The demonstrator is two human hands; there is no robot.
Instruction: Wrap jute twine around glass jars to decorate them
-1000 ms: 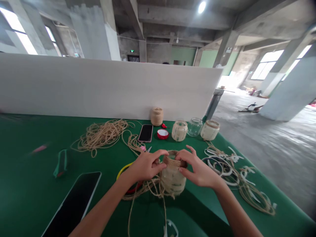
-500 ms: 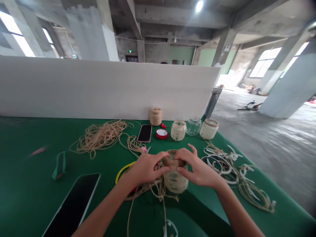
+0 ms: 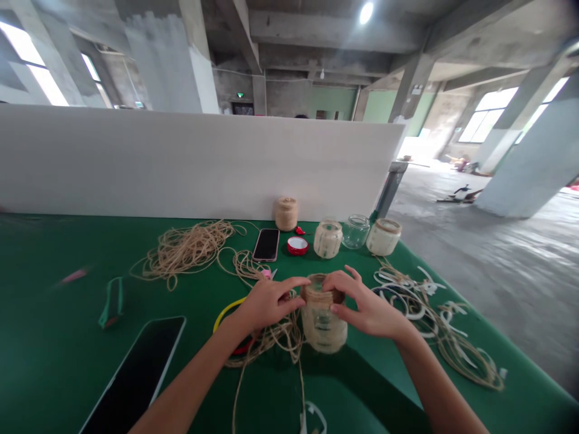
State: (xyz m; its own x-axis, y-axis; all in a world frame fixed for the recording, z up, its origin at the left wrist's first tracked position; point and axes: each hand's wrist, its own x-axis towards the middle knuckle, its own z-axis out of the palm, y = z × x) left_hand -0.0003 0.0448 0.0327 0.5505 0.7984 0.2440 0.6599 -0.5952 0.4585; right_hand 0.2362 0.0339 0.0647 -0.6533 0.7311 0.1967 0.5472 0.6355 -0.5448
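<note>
A glass jar [image 3: 324, 330] with a pale covering stands upright on the green tabletop, brown twine wound round its neck. My right hand [image 3: 364, 304] grips the jar's rim from the right, fingers over the top and thumb against the neck. On the other side, my left hand [image 3: 269, 304] has its index finger and thumb at the left edge of the neck; its other fingers are mostly hidden. Loose jute twine [image 3: 278, 337] lies tangled beside the jar, below my left hand. A yellow ring [image 3: 222, 314] shows partly beneath that hand.
At the back stand a twine spool [image 3: 286, 214], a red tape roll [image 3: 297, 245], a phone [image 3: 266, 245] and several jars [image 3: 328, 239]. A twine heap [image 3: 190, 250], a green cutter [image 3: 112, 301] and a tablet [image 3: 136, 374] lie left. Twine and white strips [image 3: 434, 325] lie right.
My left thumb has drawn back slightly to the left from the front of the jar's neck. The right hand stays on the rim. The view has shifted very slightly.
</note>
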